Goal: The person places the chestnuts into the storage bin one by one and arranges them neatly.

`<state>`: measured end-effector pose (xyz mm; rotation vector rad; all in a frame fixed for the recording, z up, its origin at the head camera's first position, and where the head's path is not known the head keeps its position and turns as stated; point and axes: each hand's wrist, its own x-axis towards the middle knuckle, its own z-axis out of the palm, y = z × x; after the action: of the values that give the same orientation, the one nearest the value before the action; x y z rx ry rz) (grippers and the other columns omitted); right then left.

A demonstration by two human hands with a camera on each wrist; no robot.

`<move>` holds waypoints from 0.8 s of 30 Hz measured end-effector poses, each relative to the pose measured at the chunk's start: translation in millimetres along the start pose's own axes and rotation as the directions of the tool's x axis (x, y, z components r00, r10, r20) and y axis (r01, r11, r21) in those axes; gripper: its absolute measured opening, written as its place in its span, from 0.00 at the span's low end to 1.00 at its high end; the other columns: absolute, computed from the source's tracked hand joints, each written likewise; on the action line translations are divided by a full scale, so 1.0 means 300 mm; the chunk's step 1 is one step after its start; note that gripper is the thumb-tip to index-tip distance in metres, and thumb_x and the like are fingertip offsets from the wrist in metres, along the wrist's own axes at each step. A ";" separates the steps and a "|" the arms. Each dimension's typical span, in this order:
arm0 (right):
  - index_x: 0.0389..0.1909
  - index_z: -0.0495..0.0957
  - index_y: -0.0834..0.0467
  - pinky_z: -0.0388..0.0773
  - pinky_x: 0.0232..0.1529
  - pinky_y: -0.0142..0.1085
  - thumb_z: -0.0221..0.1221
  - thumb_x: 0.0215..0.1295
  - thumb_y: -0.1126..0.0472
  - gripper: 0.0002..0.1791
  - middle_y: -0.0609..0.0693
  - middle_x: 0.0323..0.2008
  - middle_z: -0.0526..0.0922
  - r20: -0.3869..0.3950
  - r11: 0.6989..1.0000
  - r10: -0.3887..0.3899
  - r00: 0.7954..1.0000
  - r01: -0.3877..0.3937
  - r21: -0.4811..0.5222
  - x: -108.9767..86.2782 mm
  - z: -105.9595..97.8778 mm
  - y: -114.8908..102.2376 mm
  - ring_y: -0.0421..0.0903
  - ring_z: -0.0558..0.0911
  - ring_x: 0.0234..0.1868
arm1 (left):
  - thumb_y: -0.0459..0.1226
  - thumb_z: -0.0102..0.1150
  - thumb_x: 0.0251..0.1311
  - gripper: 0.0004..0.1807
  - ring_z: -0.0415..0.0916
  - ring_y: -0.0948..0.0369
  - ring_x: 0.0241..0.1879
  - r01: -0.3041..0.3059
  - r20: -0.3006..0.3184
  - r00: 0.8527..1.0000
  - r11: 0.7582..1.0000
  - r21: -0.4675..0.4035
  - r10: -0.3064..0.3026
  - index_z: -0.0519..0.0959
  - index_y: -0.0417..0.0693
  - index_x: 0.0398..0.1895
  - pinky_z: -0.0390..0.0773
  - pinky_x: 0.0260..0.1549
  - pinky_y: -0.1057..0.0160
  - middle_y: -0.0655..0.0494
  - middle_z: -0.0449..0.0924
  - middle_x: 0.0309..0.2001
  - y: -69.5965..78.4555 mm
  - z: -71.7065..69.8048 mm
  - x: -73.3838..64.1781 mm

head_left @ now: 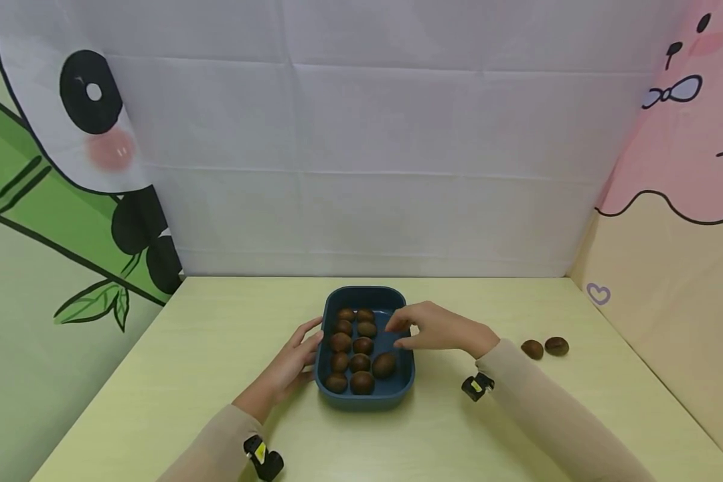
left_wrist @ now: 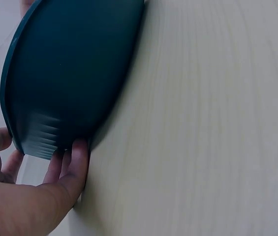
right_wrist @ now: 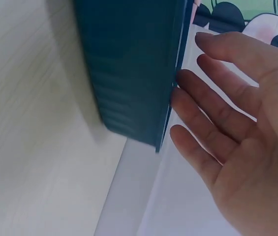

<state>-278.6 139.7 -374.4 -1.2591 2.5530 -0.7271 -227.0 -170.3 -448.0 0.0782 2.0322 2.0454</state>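
Observation:
A dark blue rectangular container (head_left: 364, 402) stands on the table, holding several brown chestnuts (head_left: 362, 383). Most lie in two columns on its left and middle; a single larger chestnut (head_left: 384, 365) sits at the front right. My left hand (head_left: 286, 368) rests against the container's left side, its fingertips (left_wrist: 79, 150) touching the outer wall. Over the right rim reaches my right hand (head_left: 436, 328), thumb and fingers apart with nothing between them. In the right wrist view its fingers (right_wrist: 217, 110) are loosely bent beside the rim.
Two more chestnuts, one (head_left: 532, 349) beside the other (head_left: 557, 346), lie on the pale wooden table (head_left: 458, 435) to the right of my right wrist. A white cloth backdrop (head_left: 385, 167) rises behind the table, with cartoon-printed panels on both sides.

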 end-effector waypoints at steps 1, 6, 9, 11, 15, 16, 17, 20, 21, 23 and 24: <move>0.52 0.82 0.50 0.76 0.53 0.46 0.65 0.69 0.56 0.13 0.43 0.49 0.83 -0.013 1.000 0.004 1.000 -0.004 -0.002 -0.013 -0.008 0.005 0.48 0.82 0.50 | 0.51 0.46 0.77 0.30 0.74 0.46 0.61 -0.001 -0.002 1.000 1.000 0.002 0.001 0.53 0.61 0.78 0.74 0.53 0.46 0.37 0.73 0.63 0.000 0.000 -0.001; 0.51 0.82 0.52 0.76 0.53 0.49 0.64 0.69 0.57 0.12 0.46 0.48 0.84 -0.053 0.999 0.032 0.998 -0.032 0.004 -0.090 -0.040 0.039 0.43 0.82 0.46 | 0.52 0.45 0.77 0.31 0.74 0.46 0.61 -0.002 0.001 1.000 1.000 0.012 0.002 0.53 0.60 0.78 0.74 0.53 0.46 0.37 0.73 0.64 -0.001 -0.004 0.000; 0.51 0.82 0.52 0.76 0.53 0.51 0.63 0.69 0.58 0.11 0.45 0.46 0.83 -0.064 0.998 0.064 0.996 -0.064 -0.002 -0.140 -0.056 0.072 0.39 0.83 0.43 | 0.52 0.45 0.78 0.31 0.74 0.47 0.61 -0.002 0.003 1.000 1.000 0.011 0.002 0.53 0.60 0.78 0.75 0.53 0.47 0.37 0.73 0.63 -0.003 -0.007 0.001; 0.50 0.82 0.52 0.77 0.52 0.51 0.64 0.69 0.58 0.11 0.44 0.45 0.83 -0.069 0.996 0.088 0.994 -0.089 -0.007 -0.176 -0.067 0.097 0.39 0.83 0.42 | 0.51 0.45 0.78 0.31 0.75 0.47 0.60 0.000 0.009 1.000 1.000 0.005 0.000 0.52 0.59 0.78 0.75 0.52 0.48 0.36 0.73 0.63 -0.006 -0.008 0.004; 0.50 0.81 0.55 0.78 0.50 0.50 0.64 0.69 0.58 0.12 0.50 0.45 0.84 -0.079 0.990 0.141 0.987 -0.141 0.003 -0.257 -0.092 0.140 0.41 0.83 0.42 | 0.51 0.44 0.78 0.31 0.75 0.47 0.59 -0.004 0.021 1.000 1.000 -0.004 0.004 0.52 0.58 0.79 0.76 0.50 0.49 0.35 0.72 0.63 -0.008 -0.010 0.006; 0.50 0.81 0.55 0.79 0.49 0.49 0.64 0.69 0.58 0.12 0.51 0.46 0.84 -0.083 0.988 0.155 0.984 -0.156 0.004 -0.279 -0.099 0.150 0.42 0.83 0.42 | 0.51 0.44 0.78 0.31 0.75 0.47 0.59 -0.005 0.022 1.000 1.000 -0.005 0.006 0.52 0.58 0.79 0.77 0.50 0.49 0.34 0.72 0.63 -0.009 -0.009 0.007; 0.50 0.81 0.56 0.79 0.48 0.47 0.64 0.69 0.58 0.12 0.52 0.46 0.84 -0.088 0.985 0.171 0.981 -0.171 0.004 -0.301 -0.105 0.159 0.43 0.83 0.43 | 0.51 0.44 0.78 0.31 0.75 0.47 0.59 -0.007 0.024 1.000 1.000 -0.002 0.007 0.52 0.58 0.79 0.77 0.50 0.49 0.34 0.72 0.63 -0.008 -0.009 0.007; 0.51 0.81 0.56 0.80 0.45 0.43 0.64 0.68 0.57 0.13 0.52 0.45 0.84 -0.115 0.975 0.219 0.969 -0.221 -0.005 -0.369 -0.121 0.187 0.45 0.84 0.43 | 0.51 0.44 0.78 0.31 0.75 0.46 0.60 -0.011 0.026 1.000 1.000 0.004 0.011 0.52 0.58 0.79 0.77 0.50 0.48 0.34 0.72 0.64 -0.008 -0.010 0.007; 0.51 0.81 0.57 0.80 0.44 0.42 0.64 0.68 0.56 0.14 0.51 0.45 0.84 -0.123 0.971 0.238 0.963 -0.240 0.000 -0.390 -0.123 0.199 0.46 0.84 0.43 | 0.51 0.45 0.78 0.31 0.75 0.46 0.60 -0.011 0.026 1.000 1.000 0.004 0.011 0.52 0.58 0.79 0.77 0.50 0.48 0.34 0.72 0.64 -0.008 -0.010 0.008; 0.51 0.81 0.58 0.79 0.42 0.41 0.65 0.68 0.56 0.15 0.49 0.43 0.84 -0.140 0.959 0.283 0.949 -0.283 0.020 -0.433 -0.127 0.225 0.46 0.84 0.42 | 0.51 0.45 0.78 0.31 0.74 0.45 0.60 -0.010 0.028 1.000 1.000 0.003 0.010 0.52 0.58 0.79 0.77 0.51 0.48 0.34 0.71 0.64 -0.007 -0.010 0.009; 0.51 0.81 0.59 0.79 0.40 0.40 0.65 0.67 0.56 0.16 0.48 0.43 0.84 -0.148 0.952 0.305 0.941 -0.304 0.029 -0.453 -0.127 0.238 0.46 0.83 0.41 | 0.51 0.45 0.78 0.32 0.74 0.45 0.61 -0.009 0.027 1.000 1.000 0.002 0.009 0.52 0.58 0.79 0.77 0.51 0.48 0.34 0.71 0.64 -0.007 -0.010 0.009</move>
<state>-258.7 296.3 -382.7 -0.8023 2.7749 -0.7851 -230.0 -172.7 -450.6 0.1152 2.0214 2.0369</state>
